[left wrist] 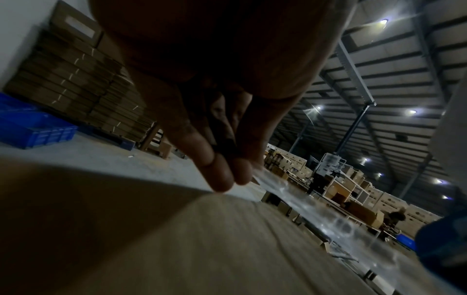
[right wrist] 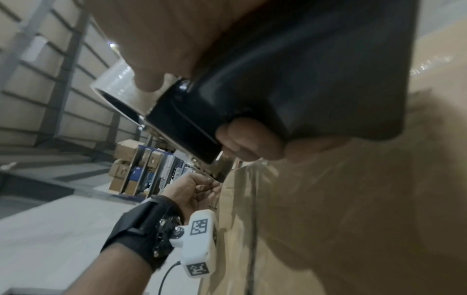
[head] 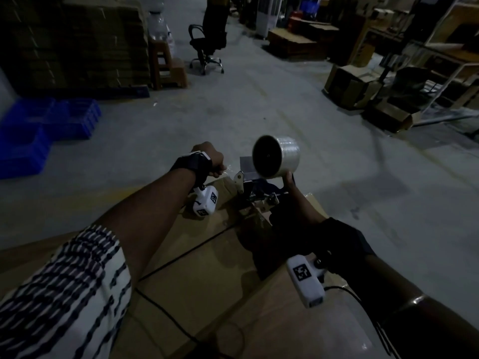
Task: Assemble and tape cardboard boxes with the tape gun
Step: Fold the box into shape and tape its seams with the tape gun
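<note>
A brown cardboard box (head: 197, 275) lies below me, its top flaps closed along a centre seam. My right hand (head: 290, 203) grips the black handle of the tape gun (head: 259, 193), which sits at the box's far edge with its clear tape roll (head: 276, 156) raised. In the right wrist view the fingers (right wrist: 250, 143) curl round the handle of the tape gun (right wrist: 252, 95). My left hand (head: 212, 161) is at the far edge, left of the gun. Its thumb and fingertips (left wrist: 222, 175) pinch the free end of the clear tape (left wrist: 278, 187), just above the box (left wrist: 177, 239).
Blue plastic crates (head: 39, 128) lie on the concrete floor at the left, with tall stacks of flat cardboard (head: 77, 42) behind them. An office chair (head: 204, 45) stands farther back. Open boxes and shelving (head: 388, 81) fill the right side.
</note>
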Tool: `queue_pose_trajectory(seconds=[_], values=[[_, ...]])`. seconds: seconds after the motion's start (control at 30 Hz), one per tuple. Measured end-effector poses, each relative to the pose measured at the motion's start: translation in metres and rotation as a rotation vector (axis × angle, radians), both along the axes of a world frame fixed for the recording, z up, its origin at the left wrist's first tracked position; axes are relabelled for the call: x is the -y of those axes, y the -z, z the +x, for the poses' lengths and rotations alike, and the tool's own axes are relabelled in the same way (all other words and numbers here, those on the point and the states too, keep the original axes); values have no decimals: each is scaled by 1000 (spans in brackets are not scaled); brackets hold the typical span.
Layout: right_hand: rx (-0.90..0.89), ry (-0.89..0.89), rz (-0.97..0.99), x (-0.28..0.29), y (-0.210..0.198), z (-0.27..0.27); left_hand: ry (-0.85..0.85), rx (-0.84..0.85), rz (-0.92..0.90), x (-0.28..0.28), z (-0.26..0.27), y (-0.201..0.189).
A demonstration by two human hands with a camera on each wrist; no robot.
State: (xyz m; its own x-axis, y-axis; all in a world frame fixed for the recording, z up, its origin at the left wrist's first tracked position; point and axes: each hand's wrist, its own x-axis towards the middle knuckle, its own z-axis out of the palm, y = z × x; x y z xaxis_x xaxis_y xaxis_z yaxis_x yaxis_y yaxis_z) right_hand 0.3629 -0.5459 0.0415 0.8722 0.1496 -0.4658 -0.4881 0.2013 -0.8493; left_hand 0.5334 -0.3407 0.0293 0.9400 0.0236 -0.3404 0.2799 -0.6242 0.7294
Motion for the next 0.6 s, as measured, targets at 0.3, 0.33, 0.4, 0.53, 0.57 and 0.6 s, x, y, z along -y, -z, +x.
queue_pose_trajectory(seconds=[0.3, 0.33, 0.4, 0.53, 0.57, 0.6], values=[[58, -23, -121, 4, 14, 11, 67, -97, 94, -1, 13, 10], [47, -27, -115, 4, 16, 12, 79, -110, 107, -1, 13, 10], [48, -37, -92, 5, 18, 13, 102, -130, 134, -1, 16, 12], [71, -25, -82, 6, 23, 18, 170, -111, 217, 1, 18, 13], [80, -27, -88, 5, 23, 19, 193, -99, 245, 2, 16, 13], [88, -24, -92, 5, 26, 21, 220, -97, 284, 2, 16, 14]])
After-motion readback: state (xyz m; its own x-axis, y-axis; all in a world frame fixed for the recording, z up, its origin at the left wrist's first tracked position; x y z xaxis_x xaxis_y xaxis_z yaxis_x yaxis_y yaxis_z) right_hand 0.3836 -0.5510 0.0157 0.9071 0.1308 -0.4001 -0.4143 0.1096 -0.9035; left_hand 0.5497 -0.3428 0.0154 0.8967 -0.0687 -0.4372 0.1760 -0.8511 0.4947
